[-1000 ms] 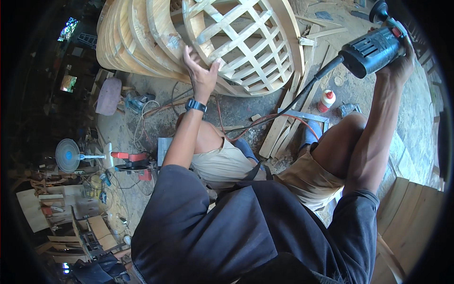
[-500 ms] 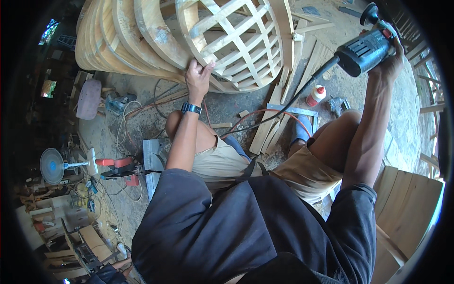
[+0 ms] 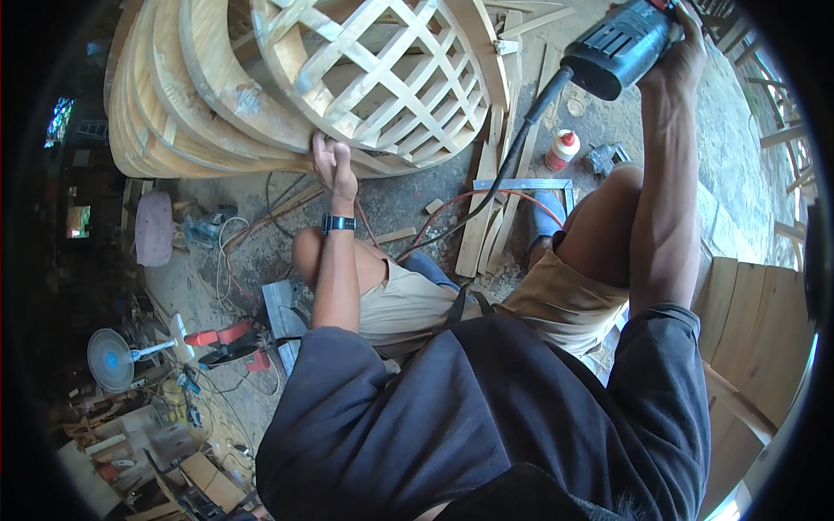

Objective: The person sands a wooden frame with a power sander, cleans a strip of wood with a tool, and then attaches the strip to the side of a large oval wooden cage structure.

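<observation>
Our right hand [image 3: 682, 62], upper right: fingers wrapped round black cylindrical power tool [image 3: 615, 50]. Left hand [image 3: 336, 174], upper centre-left: fingers touch pale curved wooden lattice frame [image 3: 346, 42]; gripping, we cannot tell. Snagged black cord [image 3: 532, 115] could jerk tool.

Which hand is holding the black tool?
The right hand holds the black power tool; the left hand, wearing a watch, is at the curved wooden frame.
</observation>
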{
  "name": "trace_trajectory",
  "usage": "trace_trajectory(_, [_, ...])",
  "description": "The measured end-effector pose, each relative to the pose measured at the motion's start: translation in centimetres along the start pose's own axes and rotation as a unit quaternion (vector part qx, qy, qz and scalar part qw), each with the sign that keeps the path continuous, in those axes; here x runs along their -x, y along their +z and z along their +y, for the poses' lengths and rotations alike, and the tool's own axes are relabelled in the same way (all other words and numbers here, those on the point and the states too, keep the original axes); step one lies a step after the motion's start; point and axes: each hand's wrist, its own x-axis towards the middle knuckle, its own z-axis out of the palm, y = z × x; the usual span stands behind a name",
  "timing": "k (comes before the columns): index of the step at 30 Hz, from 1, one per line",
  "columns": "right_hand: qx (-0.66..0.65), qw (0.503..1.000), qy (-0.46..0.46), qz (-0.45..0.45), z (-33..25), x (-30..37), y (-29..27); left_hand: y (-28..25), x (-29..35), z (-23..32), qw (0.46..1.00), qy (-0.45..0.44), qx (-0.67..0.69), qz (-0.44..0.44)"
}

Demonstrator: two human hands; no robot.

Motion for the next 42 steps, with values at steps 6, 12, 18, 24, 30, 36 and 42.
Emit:
trace_trajectory(6, [0.009, 0.999, -0.045, -0.007, -0.1, -0.3, -0.2, 1.4, -0.4, -0.1, 0.996, -0.082, -0.04, -0.013])
trace_trajectory(12, [0.021, 0.998, -0.055, 0.003, -0.3, 0.3, 0.2, 2.3, -0.1, -0.3, 0.99, -0.129, -0.055, -0.012])
trace_trajectory(18, [-0.009, 0.995, -0.091, -0.045, -0.5, -0.5, -0.6, 2.3, 0.1, -0.4, 0.993, -0.101, -0.06, -0.028])
trace_trajectory(24, [-0.033, 0.993, -0.107, -0.042, -1.0, -0.8, -1.0, 5.5, 1.9, 0.4, 0.986, -0.098, -0.131, 0.039])
trace_trajectory(30, [-0.047, 0.989, -0.119, -0.067, -1.3, 0.1, -0.8, 10.8, 9.5, 2.3, 0.956, -0.29, 0.016, 0.04])
trace_trajectory(36, [-0.068, 0.992, -0.101, -0.028, -1.7, 0.9, -0.2, 12.8, 7.0, 0.8, 0.978, -0.193, -0.053, 0.052])
trace_trajectory(42, [-0.065, 0.989, -0.129, -0.015, -3.3, 0.9, -1.6, 16.4, 1.9, 1.8, 0.98, -0.198, 0.019, -0.023])
